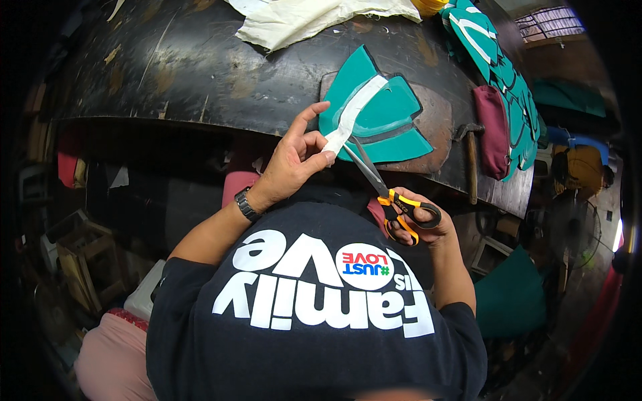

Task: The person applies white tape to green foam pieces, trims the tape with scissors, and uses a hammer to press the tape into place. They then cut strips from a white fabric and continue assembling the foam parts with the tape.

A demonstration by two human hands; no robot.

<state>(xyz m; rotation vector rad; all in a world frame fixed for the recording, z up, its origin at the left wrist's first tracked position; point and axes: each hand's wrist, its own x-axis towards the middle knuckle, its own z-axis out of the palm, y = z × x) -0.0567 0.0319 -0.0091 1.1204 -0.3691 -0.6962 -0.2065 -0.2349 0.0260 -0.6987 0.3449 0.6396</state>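
A teal, curved cut piece with dark edge bands (394, 100) lies near the table's front edge. Across it runs a white strip (358, 110), its near end hanging past the piece. My left hand (291, 160) pinches that loose end between thumb and fingers, with the index finger stretched up beside the teal piece. In my right hand (431, 224) is a pair of scissors (370, 175) with orange and black handles. Their blades are parted and point toward the strip, close to the pinched end; whether they touch it I cannot tell.
Under the teal piece is a worn brown board (438, 127) on the dark table (200, 73). To its right are a hammer (472, 164), a maroon bundle (493, 130) and a pile of teal pieces (511, 87). Cream cloth (294, 27) lies at the back.
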